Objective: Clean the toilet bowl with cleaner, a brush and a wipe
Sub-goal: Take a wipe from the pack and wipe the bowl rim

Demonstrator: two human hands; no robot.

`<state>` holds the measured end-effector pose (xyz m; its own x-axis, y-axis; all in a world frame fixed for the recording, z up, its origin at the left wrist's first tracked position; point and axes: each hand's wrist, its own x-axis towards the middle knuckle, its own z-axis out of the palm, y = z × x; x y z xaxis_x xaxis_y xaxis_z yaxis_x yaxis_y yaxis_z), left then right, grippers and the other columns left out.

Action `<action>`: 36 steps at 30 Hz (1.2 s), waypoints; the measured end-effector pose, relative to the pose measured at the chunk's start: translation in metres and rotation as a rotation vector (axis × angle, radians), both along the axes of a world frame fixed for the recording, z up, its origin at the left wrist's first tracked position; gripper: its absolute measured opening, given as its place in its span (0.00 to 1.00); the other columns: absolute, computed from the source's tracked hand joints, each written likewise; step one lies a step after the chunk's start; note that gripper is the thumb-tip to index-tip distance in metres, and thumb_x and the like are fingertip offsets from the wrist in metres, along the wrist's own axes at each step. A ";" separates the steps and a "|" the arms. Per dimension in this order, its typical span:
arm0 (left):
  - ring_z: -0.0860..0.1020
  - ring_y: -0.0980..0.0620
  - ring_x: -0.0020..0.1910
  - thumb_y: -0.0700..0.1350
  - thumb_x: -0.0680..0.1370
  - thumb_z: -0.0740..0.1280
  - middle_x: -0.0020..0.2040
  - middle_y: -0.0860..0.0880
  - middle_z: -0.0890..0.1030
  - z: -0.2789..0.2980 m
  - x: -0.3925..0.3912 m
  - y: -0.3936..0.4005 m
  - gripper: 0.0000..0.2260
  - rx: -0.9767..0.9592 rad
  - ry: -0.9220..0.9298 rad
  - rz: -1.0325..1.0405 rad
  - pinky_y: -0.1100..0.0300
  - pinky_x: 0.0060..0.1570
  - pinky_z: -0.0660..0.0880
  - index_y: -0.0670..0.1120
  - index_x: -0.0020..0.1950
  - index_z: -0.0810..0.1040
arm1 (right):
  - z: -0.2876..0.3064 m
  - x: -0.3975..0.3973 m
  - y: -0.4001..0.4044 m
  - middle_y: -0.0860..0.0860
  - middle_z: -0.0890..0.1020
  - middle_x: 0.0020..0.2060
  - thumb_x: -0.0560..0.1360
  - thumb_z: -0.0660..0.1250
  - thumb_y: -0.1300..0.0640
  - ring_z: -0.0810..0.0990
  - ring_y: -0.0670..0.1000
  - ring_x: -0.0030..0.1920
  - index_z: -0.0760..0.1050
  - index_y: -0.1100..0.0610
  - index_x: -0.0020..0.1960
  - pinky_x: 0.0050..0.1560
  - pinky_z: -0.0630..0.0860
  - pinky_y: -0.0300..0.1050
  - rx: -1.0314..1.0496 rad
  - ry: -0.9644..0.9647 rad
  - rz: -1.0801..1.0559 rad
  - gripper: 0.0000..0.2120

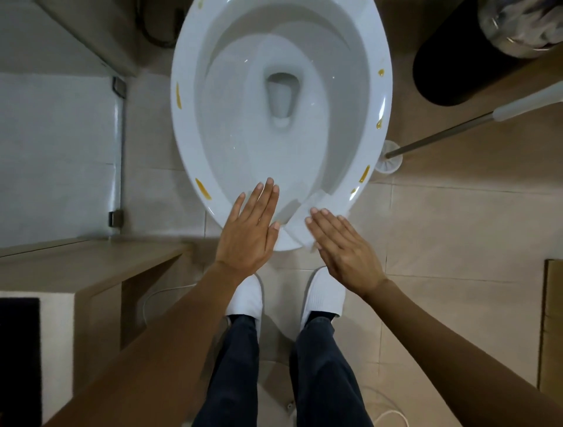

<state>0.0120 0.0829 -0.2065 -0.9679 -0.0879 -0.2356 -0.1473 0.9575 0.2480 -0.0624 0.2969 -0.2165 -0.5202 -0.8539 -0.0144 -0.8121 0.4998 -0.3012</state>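
From the head view, the bowl (195, 146) sits far of the feet, its rim flecked with yellow spots, and a wipe (316, 210) lies draped over the near rim. The right hand (341, 247) presses flat on the wipe, fingers straight, gripping nothing, likely to rub the rim. The left hand (246, 231) hovers flat and empty at the near-left rim, probably for balance; the brush (441, 134) stands at right in its holder.

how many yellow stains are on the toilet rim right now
6 visible: one at the top left, two on the left side, three on the right side. The hands and wipe may hide others.
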 end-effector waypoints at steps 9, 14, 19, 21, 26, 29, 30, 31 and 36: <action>0.54 0.49 0.76 0.49 0.80 0.49 0.78 0.45 0.55 0.001 -0.001 0.001 0.27 -0.043 -0.025 0.002 0.52 0.74 0.48 0.41 0.77 0.54 | 0.006 -0.006 -0.007 0.56 0.62 0.75 0.83 0.49 0.54 0.58 0.53 0.76 0.61 0.59 0.75 0.77 0.51 0.50 0.035 -0.025 -0.227 0.22; 0.54 0.49 0.76 0.49 0.80 0.48 0.78 0.45 0.55 0.001 -0.002 0.002 0.27 -0.055 -0.036 0.001 0.52 0.74 0.48 0.40 0.77 0.53 | 0.009 0.003 -0.006 0.56 0.62 0.75 0.83 0.48 0.52 0.59 0.54 0.75 0.61 0.56 0.75 0.75 0.50 0.51 0.118 0.004 -0.173 0.22; 0.54 0.49 0.77 0.49 0.80 0.48 0.78 0.45 0.55 0.001 -0.002 0.002 0.27 -0.054 -0.039 0.009 0.53 0.74 0.47 0.41 0.77 0.54 | 0.012 -0.029 -0.005 0.54 0.58 0.76 0.82 0.47 0.50 0.54 0.51 0.77 0.57 0.54 0.77 0.75 0.45 0.51 0.182 -0.013 -0.264 0.24; 0.54 0.49 0.77 0.49 0.80 0.48 0.78 0.45 0.55 0.001 -0.002 0.002 0.27 -0.049 -0.044 0.015 0.53 0.74 0.47 0.41 0.78 0.54 | 0.012 -0.045 -0.008 0.54 0.55 0.77 0.82 0.45 0.50 0.49 0.50 0.77 0.56 0.54 0.78 0.76 0.41 0.50 0.199 -0.019 -0.337 0.25; 0.53 0.49 0.77 0.49 0.80 0.48 0.78 0.45 0.54 0.001 -0.001 0.002 0.27 -0.035 -0.044 0.021 0.53 0.74 0.46 0.41 0.78 0.53 | 0.010 -0.042 -0.015 0.53 0.54 0.78 0.82 0.43 0.49 0.48 0.50 0.78 0.53 0.56 0.78 0.76 0.39 0.50 0.196 -0.066 -0.386 0.26; 0.53 0.49 0.77 0.49 0.80 0.49 0.78 0.45 0.54 0.001 -0.002 0.002 0.27 -0.031 -0.047 0.018 0.53 0.74 0.46 0.41 0.78 0.53 | 0.011 -0.018 -0.020 0.53 0.52 0.78 0.81 0.43 0.50 0.47 0.51 0.78 0.50 0.58 0.78 0.77 0.41 0.51 0.179 -0.107 -0.368 0.27; 0.53 0.49 0.77 0.49 0.80 0.49 0.78 0.44 0.54 0.001 -0.002 0.002 0.27 -0.030 -0.049 0.017 0.54 0.74 0.45 0.41 0.78 0.53 | 0.012 -0.008 -0.022 0.53 0.51 0.78 0.81 0.43 0.50 0.47 0.51 0.78 0.50 0.58 0.78 0.77 0.41 0.51 0.178 -0.117 -0.357 0.27; 0.53 0.49 0.77 0.49 0.80 0.49 0.78 0.44 0.54 0.001 -0.002 0.003 0.27 -0.031 -0.050 0.016 0.54 0.74 0.45 0.41 0.78 0.53 | 0.013 0.001 -0.024 0.54 0.51 0.78 0.81 0.43 0.51 0.47 0.51 0.78 0.49 0.59 0.78 0.77 0.42 0.52 0.176 -0.125 -0.347 0.27; 0.54 0.48 0.77 0.49 0.80 0.48 0.78 0.44 0.55 0.001 -0.001 0.002 0.26 -0.052 -0.052 0.014 0.54 0.74 0.45 0.40 0.77 0.54 | 0.016 0.002 -0.019 0.54 0.53 0.78 0.81 0.46 0.53 0.50 0.51 0.78 0.50 0.58 0.78 0.77 0.46 0.51 0.199 -0.105 -0.238 0.27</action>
<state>0.0109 0.0850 -0.2052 -0.9532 -0.1143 -0.2799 -0.1717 0.9666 0.1901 -0.0608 0.2774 -0.2006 -0.6915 -0.6838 -0.2330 -0.6353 0.7291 -0.2543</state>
